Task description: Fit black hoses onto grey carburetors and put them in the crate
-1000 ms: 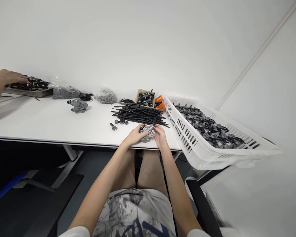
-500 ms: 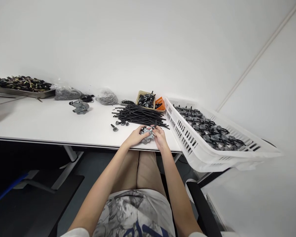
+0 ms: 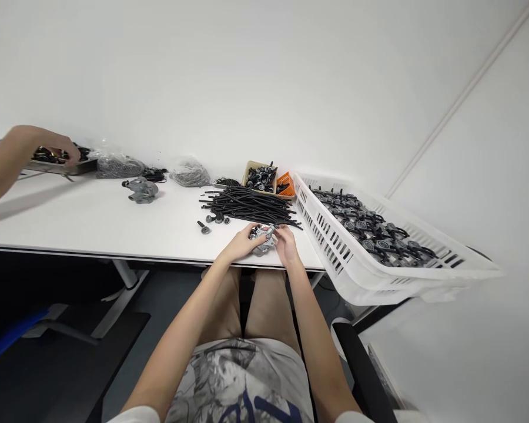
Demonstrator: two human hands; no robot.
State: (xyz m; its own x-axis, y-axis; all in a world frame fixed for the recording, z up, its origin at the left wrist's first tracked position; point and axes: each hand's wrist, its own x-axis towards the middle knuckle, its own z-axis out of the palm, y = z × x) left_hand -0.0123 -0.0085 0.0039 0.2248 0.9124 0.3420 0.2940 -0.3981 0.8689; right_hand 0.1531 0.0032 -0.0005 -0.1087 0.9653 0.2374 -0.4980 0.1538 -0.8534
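Near the table's front edge, my left hand [image 3: 243,244] is wrapped round a grey metal carburetor [image 3: 263,247]. My right hand [image 3: 285,244] has its fingers bent and pinched at the carburetor's upper right side. A small dark bit shows by those fingertips, too small to name. Just beyond both hands lies a pile of black rubber hoses [image 3: 249,204]. To their left are several small black-and-grey fittings [image 3: 204,229]. Another grey carburetor [image 3: 141,191] sits farther left on the table.
A white slatted crate [image 3: 335,244] with rows of assembled parts stands at right. Behind the hoses are a cream bin [image 3: 247,176] and an orange basket [image 3: 287,181]. Plastic bags [image 3: 190,173] lie along the wall. A co-worker's hand [image 3: 57,144] is over a metal tray [image 3: 86,167].
A co-worker's arm has come in from the left over the tray. My right fingers have shifted slightly rightward; the upright black piece at them no longer stands out. My left hand keeps its hold.
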